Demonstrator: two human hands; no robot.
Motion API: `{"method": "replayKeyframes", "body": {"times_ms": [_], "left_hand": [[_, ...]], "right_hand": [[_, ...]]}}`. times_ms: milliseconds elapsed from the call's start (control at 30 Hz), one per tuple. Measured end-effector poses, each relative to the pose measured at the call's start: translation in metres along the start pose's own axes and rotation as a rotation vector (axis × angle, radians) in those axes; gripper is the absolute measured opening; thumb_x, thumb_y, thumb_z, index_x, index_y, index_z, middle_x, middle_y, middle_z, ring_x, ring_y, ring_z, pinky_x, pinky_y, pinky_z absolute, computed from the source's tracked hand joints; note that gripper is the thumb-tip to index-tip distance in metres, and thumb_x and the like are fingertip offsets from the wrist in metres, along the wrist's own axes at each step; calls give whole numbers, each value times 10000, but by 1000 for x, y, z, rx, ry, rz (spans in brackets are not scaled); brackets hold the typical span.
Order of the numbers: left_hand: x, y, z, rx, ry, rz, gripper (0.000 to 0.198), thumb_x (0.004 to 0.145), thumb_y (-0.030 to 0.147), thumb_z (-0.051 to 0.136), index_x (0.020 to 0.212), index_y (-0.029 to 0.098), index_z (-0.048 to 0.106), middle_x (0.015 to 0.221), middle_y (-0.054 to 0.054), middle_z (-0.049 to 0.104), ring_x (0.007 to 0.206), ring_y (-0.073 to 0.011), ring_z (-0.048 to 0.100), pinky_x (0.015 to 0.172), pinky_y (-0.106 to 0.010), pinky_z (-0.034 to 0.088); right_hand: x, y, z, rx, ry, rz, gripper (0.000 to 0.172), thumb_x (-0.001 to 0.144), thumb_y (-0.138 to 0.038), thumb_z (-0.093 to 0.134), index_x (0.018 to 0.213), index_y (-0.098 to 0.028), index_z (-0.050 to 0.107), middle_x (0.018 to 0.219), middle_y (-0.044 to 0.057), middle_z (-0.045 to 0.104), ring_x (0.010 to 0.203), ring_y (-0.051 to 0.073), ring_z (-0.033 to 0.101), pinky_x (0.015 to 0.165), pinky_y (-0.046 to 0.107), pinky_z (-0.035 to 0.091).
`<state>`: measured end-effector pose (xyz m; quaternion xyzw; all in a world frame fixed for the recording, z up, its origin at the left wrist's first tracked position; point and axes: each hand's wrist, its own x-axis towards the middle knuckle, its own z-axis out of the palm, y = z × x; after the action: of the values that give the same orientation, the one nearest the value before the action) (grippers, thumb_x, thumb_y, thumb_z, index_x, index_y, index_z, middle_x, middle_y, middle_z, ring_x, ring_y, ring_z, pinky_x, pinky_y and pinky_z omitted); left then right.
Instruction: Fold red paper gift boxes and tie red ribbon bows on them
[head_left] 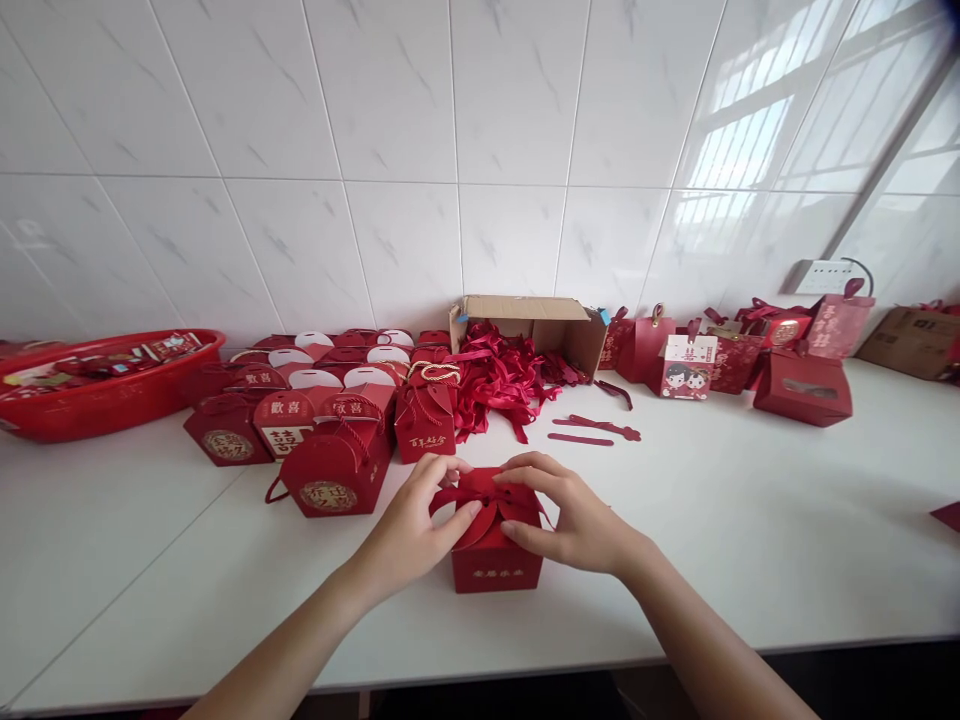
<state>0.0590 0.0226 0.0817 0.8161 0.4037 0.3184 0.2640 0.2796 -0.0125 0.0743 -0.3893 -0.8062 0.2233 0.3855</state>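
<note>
Head view. Both forearms enter from the lower edge and converge on a red gift box [496, 562] standing upright on the white table [750, 540], near its front edge. The left hand [409, 530] is curled narrow against the box's left upper side, thumb and fingertips pressed on the petal-shaped top flaps. The right hand [574, 515] mirrors it, fingers arched over the top and closed on the flaps beside the red ribbon bow [480, 495]. Just behind the left hand stands a cluster of finished red boxes [330, 430]; a red basin [105, 385] lies farther left. Behind the box, an open cardboard carton [532, 325] spills red ribbons [499, 385], with loose ribbon strips [592, 430] near. Bare tabletop extends to the right and to the near left.
</note>
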Motion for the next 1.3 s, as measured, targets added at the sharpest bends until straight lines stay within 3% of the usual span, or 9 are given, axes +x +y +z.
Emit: {"method": "replayKeyframes", "body": {"times_ms": [267,433,567,633,733,800,1000,1167,1300], "left_hand": [[-1,-5,5,-58,12,-71,295,850,349,553,1118,255,474,1035,-46,525,1022,-210,541,926,-381,443],[0,-6,1,-137,-45,-247,410,800,499,596,1081,242,443,1053,-53,533,1016,-228,575,861,-369,468],[3,-3,-4,-185,-207,-335,380,800,585,547,894,218,517,944,-29,618,929,-232,606,824,-360,473],[5,-1,-3,-258,-250,-345,390,806,584,538,877,202,575,921,-35,657,899,-235,626,801,-344,483],[6,1,-2,-322,-240,-348,394,789,565,576,874,184,633,913,-46,693,872,-244,643,768,-328,492],[6,3,-3,-331,-221,-352,384,772,556,605,858,183,642,888,-39,701,848,-244,646,750,-326,492],[6,2,-4,-307,-201,-358,368,748,548,640,771,182,603,799,-19,668,782,-217,620,707,-307,464],[7,-8,-1,-214,-98,-306,431,715,556,670,650,196,442,630,55,414,587,-120,410,550,-244,324],[10,-8,-2,-294,-108,-311,444,819,563,532,624,201,367,608,57,338,551,-105,330,524,-239,279]], "right_hand": [[-1,2,5,-11,12,6,393,807,-285,662,1188,-232,581,1190,101,523,1109,226,524,949,395,488],[-11,5,5,-5,131,191,453,849,-434,599,1252,-268,475,1358,102,409,1245,247,442,982,430,460],[-21,9,4,114,199,477,380,805,-552,608,972,-234,484,1018,51,573,827,184,605,685,333,516],[-22,10,4,237,123,590,415,795,-610,586,858,-218,467,795,-1,566,612,131,540,527,258,419],[-20,11,4,415,-41,691,481,808,-656,529,718,-185,489,602,-38,470,510,90,409,488,230,289],[-19,13,3,513,-81,707,500,804,-643,548,651,-170,497,586,-38,440,514,79,352,503,233,247],[-19,21,0,797,-7,633,417,779,-435,692,612,-181,407,561,-57,448,491,62,273,486,241,143],[-19,21,-1,863,-26,598,432,859,-486,579,591,-170,455,503,-39,460,466,67,363,464,233,190],[-19,20,-1,879,-46,615,341,828,-460,637,700,-156,552,591,-17,546,493,66,441,447,202,253]]}}
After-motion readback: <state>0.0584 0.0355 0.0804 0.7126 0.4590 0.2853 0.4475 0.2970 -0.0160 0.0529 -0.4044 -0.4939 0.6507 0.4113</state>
